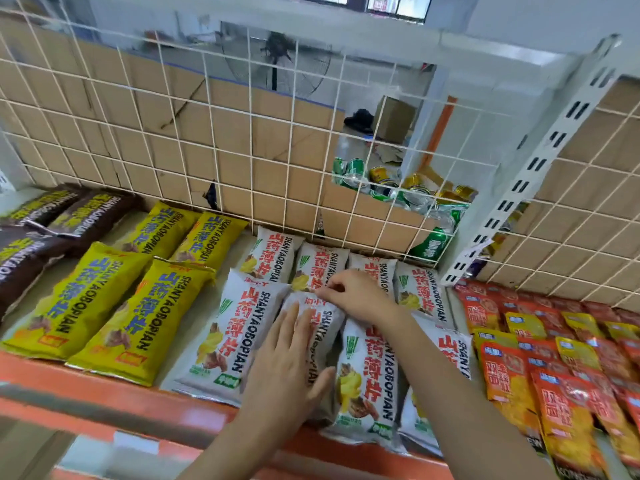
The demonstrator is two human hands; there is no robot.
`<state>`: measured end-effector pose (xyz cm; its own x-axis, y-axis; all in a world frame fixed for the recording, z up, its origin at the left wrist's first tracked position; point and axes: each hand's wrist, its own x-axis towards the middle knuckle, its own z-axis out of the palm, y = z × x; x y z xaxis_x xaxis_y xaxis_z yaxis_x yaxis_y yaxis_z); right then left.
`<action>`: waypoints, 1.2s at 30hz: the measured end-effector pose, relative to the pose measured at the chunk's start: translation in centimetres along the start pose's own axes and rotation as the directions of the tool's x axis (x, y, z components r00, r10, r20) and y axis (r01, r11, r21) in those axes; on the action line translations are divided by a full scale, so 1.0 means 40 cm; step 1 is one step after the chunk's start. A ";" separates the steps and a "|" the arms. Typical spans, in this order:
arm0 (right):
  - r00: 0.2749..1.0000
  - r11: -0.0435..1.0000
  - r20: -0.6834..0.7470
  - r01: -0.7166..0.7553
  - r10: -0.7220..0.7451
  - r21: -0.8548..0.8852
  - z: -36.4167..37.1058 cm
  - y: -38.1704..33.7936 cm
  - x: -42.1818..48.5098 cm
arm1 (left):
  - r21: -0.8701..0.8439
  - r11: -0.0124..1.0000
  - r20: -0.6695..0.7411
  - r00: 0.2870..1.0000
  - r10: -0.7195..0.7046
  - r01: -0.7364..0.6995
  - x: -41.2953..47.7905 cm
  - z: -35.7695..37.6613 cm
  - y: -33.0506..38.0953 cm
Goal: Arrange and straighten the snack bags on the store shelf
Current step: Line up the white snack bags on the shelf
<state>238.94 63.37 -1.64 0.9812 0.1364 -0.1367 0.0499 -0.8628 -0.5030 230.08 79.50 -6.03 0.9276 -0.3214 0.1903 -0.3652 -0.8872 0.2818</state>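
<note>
Pressing down with the left hand (289, 362), fingers spread flat, on the white snack bag (327, 325) in the shelf's (104, 379) front row, likely to pin it. Pinching its top edge with the right hand (355, 296), seemingly tugging it square with neighbouring white bags (239, 327).

Single head view, wide-angle, looking forward and down from front, close over shelf (41, 375), facing wire mesh back (242, 157).

Shop: shelf (104, 386) of snack bags (79, 299)
</note>
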 end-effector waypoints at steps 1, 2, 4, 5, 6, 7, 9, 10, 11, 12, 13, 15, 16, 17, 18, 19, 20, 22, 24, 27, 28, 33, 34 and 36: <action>1.000 1.000 0.001 0.009 -0.009 0.015 0.004 0.000 0.003 | 0.028 0.999 0.001 0.999 -0.032 0.032 -0.004 0.000 0.004; 1.000 0.999 0.005 0.021 -0.021 0.029 0.006 0.003 0.005 | 0.054 0.997 0.000 0.998 -0.063 0.062 -0.009 0.001 0.014; 1.000 0.998 0.011 0.028 -0.029 0.063 0.013 0.011 0.007 | 0.072 0.991 -0.007 0.994 -0.109 0.109 -0.021 0.003 0.029; 1.000 0.996 0.010 0.025 -0.025 0.082 0.017 0.015 0.010 | 0.072 0.990 -0.013 0.993 -0.119 0.120 -0.027 0.005 0.033; 1.000 0.995 0.006 0.020 -0.021 0.100 0.020 0.018 0.012 | 0.066 0.990 -0.016 0.992 -0.122 0.122 -0.033 0.009 0.036; 1.000 0.993 -0.001 0.016 -0.016 0.115 0.023 0.020 0.015 | 0.059 0.991 -0.011 0.993 -0.119 0.120 -0.038 0.015 0.037; 1.000 0.991 -0.024 0.013 -0.010 0.135 0.031 0.020 0.017 | 0.060 0.992 0.009 0.993 -0.115 0.114 -0.045 0.022 0.036; 0.999 0.990 -0.038 0.009 -0.004 0.142 0.035 0.019 0.018 | 0.072 0.991 0.027 0.993 -0.117 0.115 -0.048 0.025 0.035; 0.999 0.989 -0.051 0.001 0.007 0.148 0.038 0.018 0.018 | 0.088 0.989 0.046 0.992 -0.121 0.117 -0.049 0.026 0.034; 0.998 0.989 -0.062 -0.007 0.017 0.149 0.040 0.017 0.017 | 0.100 0.988 0.060 0.990 -0.124 0.118 -0.050 0.026 0.034; 0.997 0.989 -0.072 -0.018 0.029 0.149 0.041 0.015 0.018 | 0.102 0.988 0.073 0.989 -0.126 0.118 -0.051 0.025 0.034; 0.995 0.987 -0.081 -0.039 0.052 0.155 0.043 0.013 0.021 | 0.091 0.990 0.083 0.990 -0.115 0.108 -0.054 0.025 0.032; 0.995 0.985 -0.081 -0.049 0.064 0.167 0.044 0.012 0.024 | 0.080 0.992 0.082 0.991 -0.107 0.100 -0.056 0.026 0.030; 0.993 0.982 -0.081 -0.065 0.080 0.177 0.046 0.011 0.026 | 0.070 0.993 0.085 0.991 -0.101 0.096 -0.058 0.026 0.028; 0.992 0.980 -0.081 -0.080 0.096 0.180 0.046 0.009 0.028 | 0.065 0.993 0.086 0.991 -0.100 0.095 -0.061 0.026 0.027; 0.991 0.979 -0.079 -0.093 0.109 0.179 0.046 0.008 0.029 | 0.062 0.994 0.081 0.992 -0.099 0.094 -0.062 0.026 0.026; 0.990 0.979 -0.075 -0.101 0.116 0.176 0.046 0.007 0.030 | 0.059 0.994 0.074 0.993 -0.095 0.091 -0.064 0.029 0.025; 0.991 0.980 -0.064 -0.107 0.119 0.168 0.044 0.003 0.028 | 0.072 0.994 0.074 0.993 -0.091 0.086 -0.068 0.034 0.024; 0.992 0.982 -0.059 -0.101 0.112 0.157 0.041 0.001 0.025 | 0.073 0.994 0.086 0.993 -0.086 0.080 -0.072 0.035 0.020; 0.992 0.985 -0.065 -0.094 0.104 0.142 0.038 0.002 0.021 | 0.074 0.995 0.123 0.989 -0.083 0.074 -0.074 0.025 0.014; 0.992 0.986 -0.071 -0.090 0.101 0.142 0.039 0.002 0.019 | 0.061 0.996 0.135 0.988 -0.076 0.068 -0.076 0.022 0.012; 0.990 0.989 -0.117 -0.059 0.076 0.139 0.040 -0.003 0.010 | -0.016 1.000 0.111 0.994 -0.017 0.019 -0.078 -0.007 0.000; 0.988 0.988 -0.135 -0.055 0.075 0.143 0.036 -0.002 0.005 | -0.027 1.000 0.099 0.995 -0.002 0.005 -0.071 -0.016 0.000; 0.978 0.986 -0.196 -0.046 0.077 0.158 0.017 0.006 -0.008 | -0.054 0.998 0.052 0.998 0.037 -0.034 -0.059 -0.031 0.003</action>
<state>238.52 63.46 -2.29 0.9996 -0.0286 -0.0053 -0.0256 -0.7805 -0.6246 227.75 80.57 -5.28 0.9163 -0.3707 0.1516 -0.4004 -0.8567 0.3251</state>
